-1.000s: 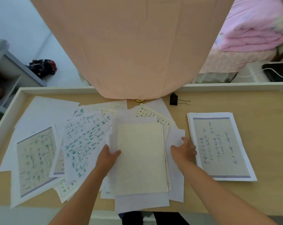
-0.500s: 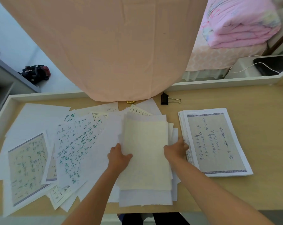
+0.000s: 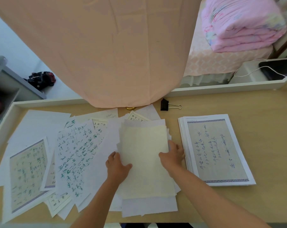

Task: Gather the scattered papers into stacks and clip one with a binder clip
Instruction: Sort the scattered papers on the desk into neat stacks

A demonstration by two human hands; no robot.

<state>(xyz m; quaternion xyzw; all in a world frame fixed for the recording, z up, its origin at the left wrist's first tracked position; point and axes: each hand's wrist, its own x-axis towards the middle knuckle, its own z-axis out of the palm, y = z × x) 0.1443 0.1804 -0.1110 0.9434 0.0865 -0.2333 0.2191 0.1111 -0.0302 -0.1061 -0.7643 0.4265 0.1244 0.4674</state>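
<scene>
Watching through the head view.

- Left grip (image 3: 117, 165), a bare hand, is holding the left edge of the centre pile (image 3: 146, 170). Its thumb is lying on the cream top sheet and its fingers are curling at the edge.
- Right grip (image 3: 172, 155) is holding the pile's right edge the same way, thumb on top and fingers wrapping the side.
- Both forearms are reaching in from the near edge.
- The centre pile is lying mid-counter and is not squared. White edges are sticking out at its near end and along its right side.
- A neat stack (image 3: 217, 150) is sitting flat just right of the pile, its top sheet bordered and carrying blue handwriting. The right grip's fingers are sitting close to the stack's left edge; I cannot tell whether they are touching it.
- Loose sheets (image 3: 40, 125) are fanning out to the left and overlapping one another. Among them I am noting a green-ink sheet (image 3: 75, 153) beside the pile and a bordered sheet (image 3: 27, 173) at near left.
- The binder clip (image 3: 168, 105), black, is lying on the bare counter (image 3: 263, 137) at the far side, apart from both pile and stack. Its wire handles are pointing right.
- A peach cloth (image 3: 114, 46) is hanging over the far middle of the counter, its hem reaching the farthest papers.
- A folded pink quilt (image 3: 243, 25) is resting on a bed (image 3: 210, 63) at far right.
</scene>
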